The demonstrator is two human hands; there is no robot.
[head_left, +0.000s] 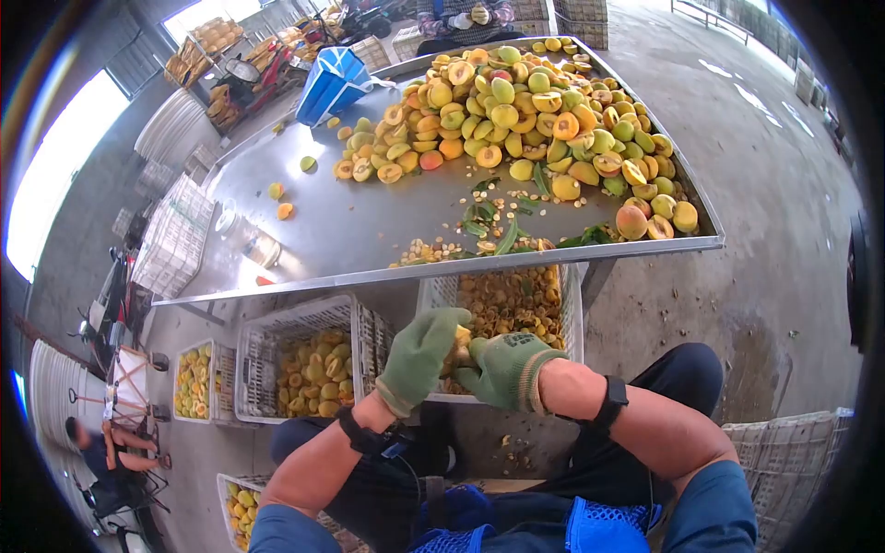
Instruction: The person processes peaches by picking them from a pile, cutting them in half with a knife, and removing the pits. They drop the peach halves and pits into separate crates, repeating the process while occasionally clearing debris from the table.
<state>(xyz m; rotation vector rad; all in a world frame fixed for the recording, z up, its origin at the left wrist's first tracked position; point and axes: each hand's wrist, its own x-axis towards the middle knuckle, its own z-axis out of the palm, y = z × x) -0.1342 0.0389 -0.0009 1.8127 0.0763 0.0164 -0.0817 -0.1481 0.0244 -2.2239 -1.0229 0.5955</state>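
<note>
My left hand (pixel 421 359), in a green glove, is closed around a yellow-orange fruit piece (pixel 458 343) at the centre of the head view. From the other side, my right hand (pixel 513 361), gloved the same way, is closed against that piece; its fingertips are partly hidden. Both hands are just below the metal table's front edge, over a white crate (pixel 572 313) holding brownish-orange scraps (pixel 510 300). On the metal table (pixel 355 226) lies a large heap of whole and halved peaches (pixel 502 115), with pits and green leaves in front of it.
A blue bag (pixel 334 85) and a clear plastic jar (pixel 249 241) stand on the table. Crates of fruit (pixel 314 370) (pixel 195 382) sit on the floor at left. Stacked crates (pixel 788 461) are at lower right. One person stands behind the table; another sits at far left.
</note>
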